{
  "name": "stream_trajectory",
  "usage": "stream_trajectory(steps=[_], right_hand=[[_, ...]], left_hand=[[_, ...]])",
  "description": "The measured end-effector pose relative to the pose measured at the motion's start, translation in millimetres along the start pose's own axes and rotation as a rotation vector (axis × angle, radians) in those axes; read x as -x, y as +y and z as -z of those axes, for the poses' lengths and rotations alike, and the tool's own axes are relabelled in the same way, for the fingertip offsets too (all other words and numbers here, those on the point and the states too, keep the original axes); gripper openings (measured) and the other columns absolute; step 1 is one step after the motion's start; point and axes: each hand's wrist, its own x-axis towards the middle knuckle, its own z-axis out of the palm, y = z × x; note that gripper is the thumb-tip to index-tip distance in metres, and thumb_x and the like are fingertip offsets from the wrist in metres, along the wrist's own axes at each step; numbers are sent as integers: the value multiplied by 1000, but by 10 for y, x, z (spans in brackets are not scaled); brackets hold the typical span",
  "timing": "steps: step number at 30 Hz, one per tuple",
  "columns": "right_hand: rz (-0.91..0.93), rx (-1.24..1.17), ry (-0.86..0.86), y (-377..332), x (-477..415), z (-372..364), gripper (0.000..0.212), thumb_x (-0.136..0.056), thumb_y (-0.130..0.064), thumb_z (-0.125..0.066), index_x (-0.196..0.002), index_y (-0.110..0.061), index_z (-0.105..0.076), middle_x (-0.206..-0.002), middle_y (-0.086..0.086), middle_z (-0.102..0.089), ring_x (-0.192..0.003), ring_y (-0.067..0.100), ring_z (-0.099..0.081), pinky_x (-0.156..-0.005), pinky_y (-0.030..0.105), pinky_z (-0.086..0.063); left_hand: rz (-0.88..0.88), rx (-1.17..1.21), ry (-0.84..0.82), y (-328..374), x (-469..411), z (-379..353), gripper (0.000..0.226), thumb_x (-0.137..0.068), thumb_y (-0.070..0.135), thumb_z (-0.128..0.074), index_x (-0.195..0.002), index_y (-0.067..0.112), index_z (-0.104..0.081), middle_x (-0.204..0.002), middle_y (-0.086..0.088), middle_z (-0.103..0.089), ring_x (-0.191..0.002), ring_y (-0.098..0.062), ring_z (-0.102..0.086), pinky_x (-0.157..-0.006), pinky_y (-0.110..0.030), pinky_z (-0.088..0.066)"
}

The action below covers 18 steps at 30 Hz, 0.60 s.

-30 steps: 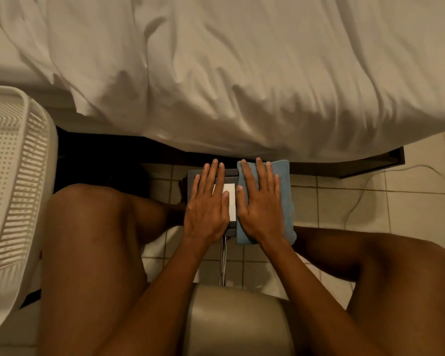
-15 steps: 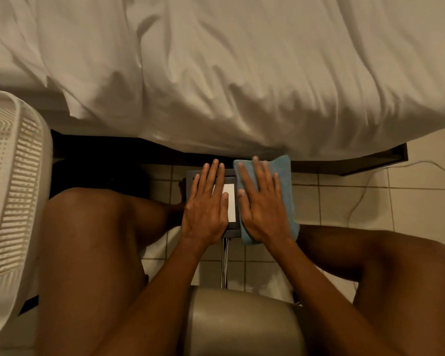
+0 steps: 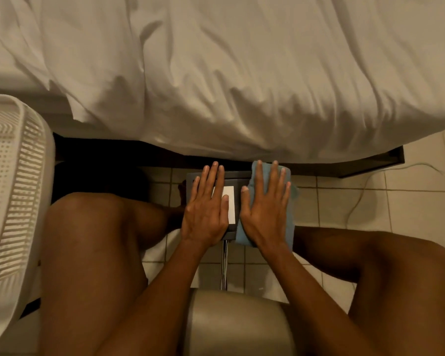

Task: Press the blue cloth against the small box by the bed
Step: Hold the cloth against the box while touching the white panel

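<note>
A small dark grey box (image 3: pixel 235 185) with a white label (image 3: pixel 231 208) stands between my knees, just in front of the bed. My left hand (image 3: pixel 207 206) lies flat on the box's left half, fingers spread, partly covering the label. A folded blue cloth (image 3: pixel 290 222) lies over the box's right side. My right hand (image 3: pixel 266 209) rests flat on the cloth, fingers apart, pushing it down. Most of the cloth is hidden under that hand.
The bed with a rumpled white sheet (image 3: pixel 242 73) fills the top, its dark frame (image 3: pixel 370 167) just behind the box. A white perforated basket (image 3: pixel 13 188) stands at the left. A thin cable (image 3: pixel 362 191) runs over the tiled floor at the right. A grey seat edge (image 3: pixel 239 322) is below.
My right hand and the blue cloth have shifted slightly forward towards the bed. My left hand stays flat on the box.
</note>
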Motion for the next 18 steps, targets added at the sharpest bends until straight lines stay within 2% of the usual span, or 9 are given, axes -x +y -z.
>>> stream_trajectory(steps=[3,4,7,8,11,13,15,17,18], right_hand=[[269,47,-80,172,-3,35,66,-103,-49,-29,-160,-33,0,-169,3,11,-155,20,14,-126,46,2],[239,31,-64,185,-9,30,65,-103,-49,-28,-160,-34,-2,-169,3,9,-155,20,12,-126,46,1],[-51,-30,42,15,-6,-10,63,-103,-49,-23,-160,-32,-5,-169,6,4,-156,23,8,-126,49,-3],[-52,-22,33,-25,-9,-13,63,-103,-48,-22,-160,-31,-3,-169,7,6,-156,24,9,-126,49,-2],[283,31,-99,124,-5,26,64,-103,-47,-28,-160,-32,-1,-169,4,11,-155,21,14,-126,47,3],[384,39,-119,237,-30,87,64,-103,-47,-30,-159,-35,-2,-169,2,9,-155,19,11,-126,46,1],[235,5,-71,198,-29,64,64,-103,-47,-29,-159,-36,-2,-169,2,6,-156,19,9,-126,44,1],[18,-23,10,38,-6,14,63,-103,-45,-30,-160,-33,-4,-169,5,4,-156,22,7,-126,47,-3],[-21,-28,28,-8,0,-3,63,-104,-44,-30,-160,-31,-5,-169,7,4,-156,23,8,-126,48,-3]], left_hand=[[-2,-8,-5,-5,21,-11,62,-104,35,-21,-159,14,1,-168,-4,6,-154,-16,10,-127,-40,-8],[-1,-6,-6,-3,10,-10,62,-104,35,-20,-159,14,1,-168,-4,6,-154,-16,10,-127,-40,-8],[0,-4,0,-14,0,-18,62,-104,35,-21,-159,15,0,-168,-3,4,-154,-15,9,-127,-39,-8],[0,-1,3,-19,-7,-14,61,-104,35,-21,-159,15,-1,-168,-3,4,-154,-15,9,-127,-39,-8],[-9,2,-7,-20,5,-3,61,-105,34,-22,-159,15,0,-168,-3,5,-154,-15,10,-127,-39,-6],[-5,8,-11,-15,9,5,62,-105,35,-21,-159,15,1,-168,-2,6,-154,-15,10,-127,-38,-5],[-9,20,-9,-8,1,14,62,-105,35,-22,-159,16,0,-168,-1,6,-154,-14,10,-127,-37,-4],[-5,27,-7,-13,-1,18,61,-104,35,-22,-159,16,-1,-168,0,5,-154,-13,11,-126,-36,-3],[-1,33,-11,-15,-4,21,61,-104,35,-21,-159,16,-1,-168,0,5,-154,-13,11,-126,-36,-3]])
